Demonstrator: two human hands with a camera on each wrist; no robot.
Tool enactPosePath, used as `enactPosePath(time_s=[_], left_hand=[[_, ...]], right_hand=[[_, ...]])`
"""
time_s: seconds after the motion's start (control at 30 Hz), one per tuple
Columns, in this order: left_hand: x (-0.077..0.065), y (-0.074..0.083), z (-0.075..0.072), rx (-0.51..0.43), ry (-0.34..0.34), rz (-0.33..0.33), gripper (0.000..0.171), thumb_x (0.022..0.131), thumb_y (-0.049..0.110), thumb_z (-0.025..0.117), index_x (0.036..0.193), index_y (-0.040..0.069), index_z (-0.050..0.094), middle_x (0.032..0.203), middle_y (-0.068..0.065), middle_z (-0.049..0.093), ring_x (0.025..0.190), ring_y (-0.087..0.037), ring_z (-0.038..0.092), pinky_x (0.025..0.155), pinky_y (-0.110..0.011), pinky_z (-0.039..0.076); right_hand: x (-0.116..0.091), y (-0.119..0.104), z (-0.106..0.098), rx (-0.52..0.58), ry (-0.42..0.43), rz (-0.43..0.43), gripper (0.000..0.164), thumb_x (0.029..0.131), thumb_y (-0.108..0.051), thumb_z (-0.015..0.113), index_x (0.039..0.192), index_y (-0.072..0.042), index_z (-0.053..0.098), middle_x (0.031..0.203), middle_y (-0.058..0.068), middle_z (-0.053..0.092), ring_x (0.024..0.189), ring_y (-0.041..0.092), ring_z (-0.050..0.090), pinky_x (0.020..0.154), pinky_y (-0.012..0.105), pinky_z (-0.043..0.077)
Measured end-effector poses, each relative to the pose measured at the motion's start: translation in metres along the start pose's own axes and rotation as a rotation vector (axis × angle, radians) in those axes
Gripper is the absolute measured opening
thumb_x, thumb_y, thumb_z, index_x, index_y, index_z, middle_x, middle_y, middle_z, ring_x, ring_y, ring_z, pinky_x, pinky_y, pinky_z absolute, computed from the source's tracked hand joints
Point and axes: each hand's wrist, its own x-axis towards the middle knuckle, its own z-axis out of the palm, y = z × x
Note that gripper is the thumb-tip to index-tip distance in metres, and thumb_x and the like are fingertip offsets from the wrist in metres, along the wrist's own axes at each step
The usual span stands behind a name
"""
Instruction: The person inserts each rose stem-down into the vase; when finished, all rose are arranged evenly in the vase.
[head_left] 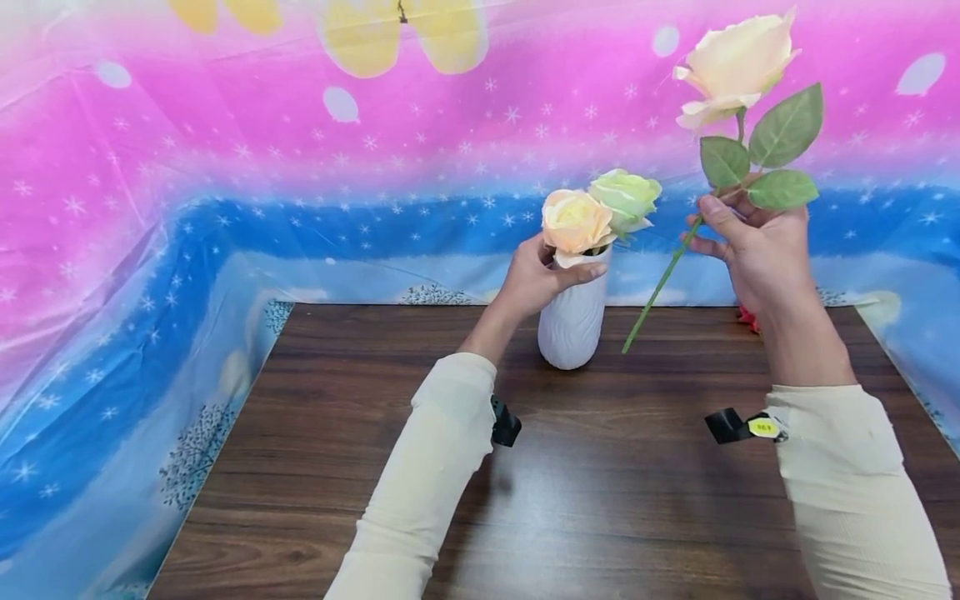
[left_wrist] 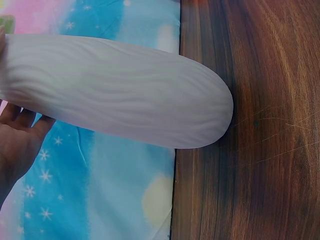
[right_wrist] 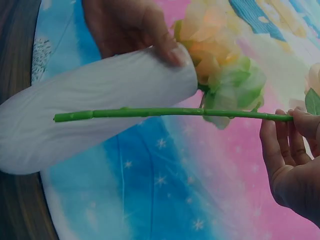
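Observation:
Near the table's back edge stands a white vase (head_left: 572,329) with a wavy ribbed surface. My left hand (head_left: 531,279) grips it round the neck, thumb across the front. A peach rose (head_left: 576,221) and a pale green rose (head_left: 625,200) stick out of its mouth. To the right, my right hand (head_left: 768,250) pinches the stem of a cream rose (head_left: 738,67) just below its leaves. That rose is held upright and tilted, its green stem (right_wrist: 150,113) pointing down towards the vase. In the right wrist view the stem passes in front of the vase, its lower end free.
A dark wooden table (head_left: 360,467) carries the vase. Something small and red (head_left: 747,319) lies at the back right, mostly hidden behind the right wrist. A pink and blue patterned cloth (head_left: 247,142) hangs behind the table. Black camera mounts (head_left: 505,422) sit on both wrists.

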Motion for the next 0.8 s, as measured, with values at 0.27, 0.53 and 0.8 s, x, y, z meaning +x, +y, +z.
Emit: enactPosePath(time_s=[0.27, 0.53, 0.8], left_hand=[[0.000, -0.002, 0.000, -0.007, -0.007, 0.003, 0.056, 0.086, 0.017, 0.083, 0.136, 0.012, 0.058, 0.136, -0.008, 0.065, 0.123, -0.023, 0.065, 0.098, -0.031, 0.056], [0.001, -0.003, -0.001, -0.013, -0.010, -0.004, 0.057, 0.085, 0.017, 0.083, 0.137, 0.013, 0.058, 0.136, -0.007, 0.065, 0.123, -0.022, 0.065, 0.098, -0.032, 0.057], [0.001, -0.002, -0.001, -0.006, -0.012, -0.004, 0.056, 0.085, 0.019, 0.084, 0.136, 0.014, 0.060, 0.135, -0.006, 0.065, 0.121, -0.021, 0.065, 0.096, -0.031, 0.057]], right_hand=[[0.015, -0.015, 0.019, 0.143, 0.052, -0.064, 0.034, 0.090, 0.000, 0.071, 0.123, -0.002, 0.061, 0.086, 0.010, 0.068, 0.075, 0.021, 0.070, 0.067, 0.033, 0.064], [0.028, -0.030, 0.033, 0.178, 0.129, -0.142, 0.030, 0.091, -0.008, 0.071, 0.118, -0.002, 0.061, 0.089, 0.013, 0.060, 0.077, 0.024, 0.065, 0.068, 0.033, 0.064], [0.038, -0.046, 0.043, 0.240, 0.214, -0.230, 0.022, 0.094, -0.002, 0.065, 0.115, -0.003, 0.057, 0.091, 0.015, 0.057, 0.077, 0.025, 0.063, 0.061, 0.033, 0.062]])
